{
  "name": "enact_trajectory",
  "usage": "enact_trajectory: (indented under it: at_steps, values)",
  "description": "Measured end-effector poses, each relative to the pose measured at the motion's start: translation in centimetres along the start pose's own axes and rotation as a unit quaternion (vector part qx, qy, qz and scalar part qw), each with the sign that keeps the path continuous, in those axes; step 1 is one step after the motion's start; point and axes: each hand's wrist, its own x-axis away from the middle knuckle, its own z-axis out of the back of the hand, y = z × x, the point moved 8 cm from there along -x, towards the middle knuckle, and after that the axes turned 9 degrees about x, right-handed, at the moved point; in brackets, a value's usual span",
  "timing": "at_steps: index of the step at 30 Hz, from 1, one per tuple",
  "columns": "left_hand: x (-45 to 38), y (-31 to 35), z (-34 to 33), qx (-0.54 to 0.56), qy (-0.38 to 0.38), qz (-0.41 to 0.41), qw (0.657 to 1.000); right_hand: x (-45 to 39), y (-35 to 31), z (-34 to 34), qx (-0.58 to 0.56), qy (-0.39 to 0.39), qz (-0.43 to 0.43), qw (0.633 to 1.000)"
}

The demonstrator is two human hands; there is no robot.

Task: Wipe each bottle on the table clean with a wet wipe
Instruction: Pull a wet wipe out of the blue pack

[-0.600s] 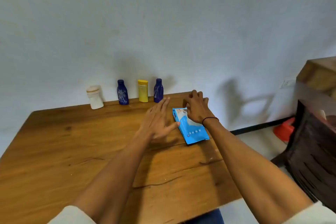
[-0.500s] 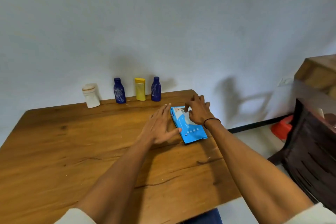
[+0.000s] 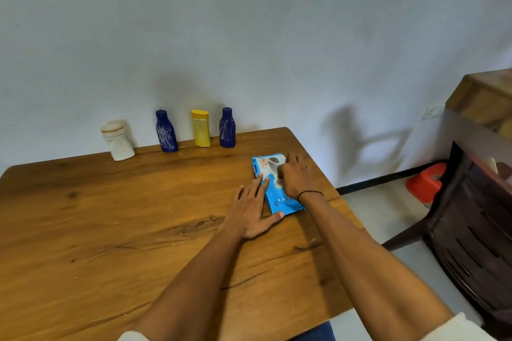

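A blue wet wipe pack (image 3: 285,203) lies flat near the right edge of the wooden table (image 3: 110,230). My left hand (image 3: 253,210) rests flat on the table against the pack's left side, fingers spread, thumb on its near corner. My right hand (image 3: 297,176) lies on top of the pack, fingers curled at its middle flap. Along the wall stand a white bottle (image 3: 117,140), a dark blue bottle (image 3: 166,131), a yellow bottle (image 3: 201,128) and a second dark blue bottle (image 3: 227,127). Both blue bottles show whitish smears.
A dark wooden chair (image 3: 471,238) stands to the right of the table. An orange-red object (image 3: 424,181) sits on the floor behind it. A wooden cabinet (image 3: 487,97) is at the far right. Small crumbs dot the tabletop.
My left hand has settled flat against the pack's side. My right hand has slid nearer along the pack and curled its fingers at the flap. The camera view shifted slightly.
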Motion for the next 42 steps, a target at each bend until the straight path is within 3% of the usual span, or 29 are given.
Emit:
enact_trajectory:
  at_steps: [13, 25, 29, 34, 39, 42]
  values:
    - [-0.8, 0.0, -0.3, -0.037, 0.008, 0.000, 0.999, -1.0, 3.4, 1.2, -0.258, 0.059, -0.116, 0.957]
    - [-1.3, 0.5, -0.2, -0.068, 0.017, 0.007, 0.997, -2.0, 5.6, 0.4, -0.491, 0.082, -0.183, 0.848]
    - [-1.8, 0.6, 0.0, -0.055, 0.028, -0.001, 0.998, -2.1, 5.5, 1.5, -0.509, 0.095, -0.172, 0.838]
    - [-2.0, -0.1, 3.2, 0.038, 0.107, 0.012, 0.993, -2.6, 5.2, 1.6, -0.523, 0.087, -0.162, 0.832]
    - [-2.1, -3.6, 9.7, 0.122, 0.262, 0.062, 0.955, -2.6, 4.1, 1.5, -0.535, 0.077, -0.161, 0.826]
    - [-3.4, -6.0, 13.5, 0.137, 0.303, 0.058, 0.941, -2.8, 3.0, 1.6, -0.554, 0.072, -0.156, 0.815]
